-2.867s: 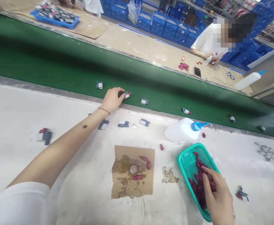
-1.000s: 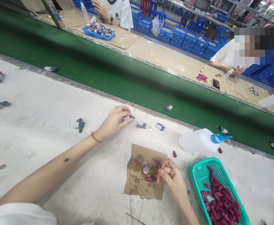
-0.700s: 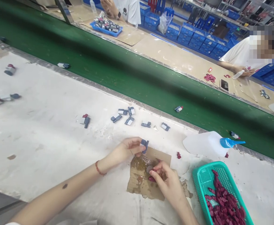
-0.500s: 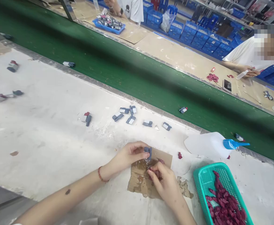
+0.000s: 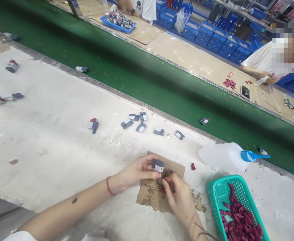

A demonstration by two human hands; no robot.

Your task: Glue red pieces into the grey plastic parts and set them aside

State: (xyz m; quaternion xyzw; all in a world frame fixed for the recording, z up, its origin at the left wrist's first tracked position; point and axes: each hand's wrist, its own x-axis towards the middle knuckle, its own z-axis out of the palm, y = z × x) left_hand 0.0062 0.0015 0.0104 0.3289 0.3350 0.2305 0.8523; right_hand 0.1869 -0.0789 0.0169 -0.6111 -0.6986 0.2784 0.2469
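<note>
My left hand (image 5: pixel 139 171) pinches a small grey-blue and white plastic piece (image 5: pixel 158 165) above a glue-stained square of cardboard (image 5: pixel 147 197). My right hand (image 5: pixel 178 192) is closed in a pinch low over the same cardboard, beside a small round cap. Its fingertips appear to hold a small dark red piece, mostly hidden by the fingers. Another dark red piece (image 5: pixel 163 190) shows just under them. Several similar grey-blue and white pieces (image 5: pixel 141 127) lie beyond my hands along the table edge. To the right stands a green basket (image 5: pixel 213 204) of dark red pieces (image 5: pixel 241 214).
A white bottle with a blue nozzle (image 5: pixel 222 156) lies behind the basket. Beyond the table edge runs a green conveyor belt (image 5: pixel 136 80) carrying several pieces. Across it, co-workers sit at a bench (image 5: pixel 182 50) with a blue tray (image 5: pixel 119 26) of pieces and a phone (image 5: pixel 244 92).
My left hand has left the belt, picked up a grey-blue and white piece, brought it over the cardboard and turned it. My right hand has moved from the basket to the cardboard.
</note>
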